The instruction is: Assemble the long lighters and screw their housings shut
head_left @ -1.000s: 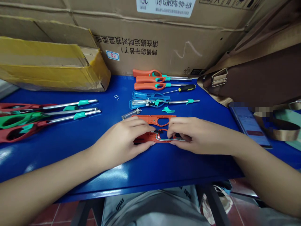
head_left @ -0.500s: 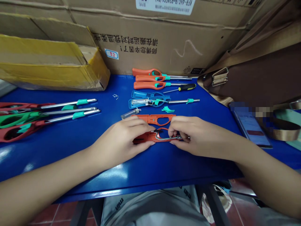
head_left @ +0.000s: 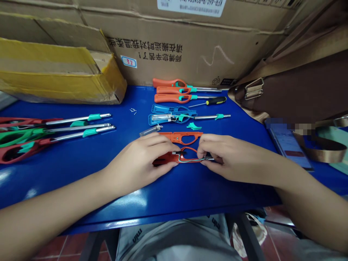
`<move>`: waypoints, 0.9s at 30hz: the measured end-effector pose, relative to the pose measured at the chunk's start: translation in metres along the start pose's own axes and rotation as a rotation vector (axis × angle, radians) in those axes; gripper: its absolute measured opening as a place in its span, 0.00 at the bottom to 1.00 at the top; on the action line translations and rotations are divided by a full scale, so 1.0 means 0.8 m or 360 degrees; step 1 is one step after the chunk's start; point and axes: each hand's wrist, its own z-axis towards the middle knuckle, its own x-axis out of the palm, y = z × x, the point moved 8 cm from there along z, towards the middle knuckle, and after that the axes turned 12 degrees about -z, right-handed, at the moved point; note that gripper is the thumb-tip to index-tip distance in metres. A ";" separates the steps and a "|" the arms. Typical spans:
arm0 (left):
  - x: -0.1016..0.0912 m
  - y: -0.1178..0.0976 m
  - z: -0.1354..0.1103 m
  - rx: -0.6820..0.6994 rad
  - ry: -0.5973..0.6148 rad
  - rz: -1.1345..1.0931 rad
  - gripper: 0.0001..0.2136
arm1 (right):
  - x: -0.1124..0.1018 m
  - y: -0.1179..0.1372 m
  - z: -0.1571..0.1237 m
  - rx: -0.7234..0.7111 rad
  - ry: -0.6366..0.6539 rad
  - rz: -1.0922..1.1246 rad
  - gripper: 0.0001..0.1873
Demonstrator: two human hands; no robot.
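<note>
My left hand [head_left: 143,154] grips the left end of an orange lighter casing half [head_left: 171,158] that lies open on the table, its fingers closed round the edges. Within the casing are a small black part and a thin pale wire [head_left: 187,161] running right. My right hand [head_left: 227,154] pinches the wire's far end by a metal tube [head_left: 208,158]; the fingers partly hide that spot. Just behind lies the other orange casing half [head_left: 178,137]. A loose green trigger [head_left: 194,126] and a clear fuel tank [head_left: 151,130] rest beyond it.
Farther back are an opened blue lighter [head_left: 160,119], a screwdriver [head_left: 216,101], several orange lighters [head_left: 170,98] and tiny screws [head_left: 133,110]. Red and green lighters [head_left: 35,136] lie left, below a yellow-taped carton [head_left: 54,85]. A phone [head_left: 290,145] and brown bag [head_left: 307,87] are right.
My right hand has shifted slightly right along the casing, and more of the wire and tube shows. My left hand stays nearly in place on the casing.
</note>
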 end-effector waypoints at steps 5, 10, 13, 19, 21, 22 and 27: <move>0.001 -0.002 0.000 0.0017 0.0012 0.0010 0.08 | 0.003 -0.001 0.002 0.0024 0.0014 0.0030 0.03; 0.002 0.000 0.001 -0.0009 0.0021 -0.0015 0.09 | -0.002 0.004 0.006 -0.0040 -0.0024 0.0005 0.05; 0.001 0.001 0.001 -0.0033 0.0025 -0.0023 0.09 | -0.005 0.007 0.006 -0.0097 -0.0055 -0.0092 0.06; 0.003 0.003 0.001 -0.0070 0.0095 -0.0049 0.09 | -0.006 0.010 0.003 -0.0217 -0.0115 -0.0343 0.13; 0.001 0.004 0.001 -0.0077 0.0083 -0.0073 0.09 | -0.009 0.013 0.001 -0.0274 -0.0173 -0.0387 0.13; 0.000 0.004 0.002 -0.0082 0.0078 -0.0084 0.09 | -0.010 0.014 0.001 -0.0297 -0.0208 -0.0399 0.13; -0.001 0.001 0.002 -0.0079 0.0102 -0.0070 0.10 | -0.019 0.016 -0.001 -0.0315 -0.0358 -0.0369 0.11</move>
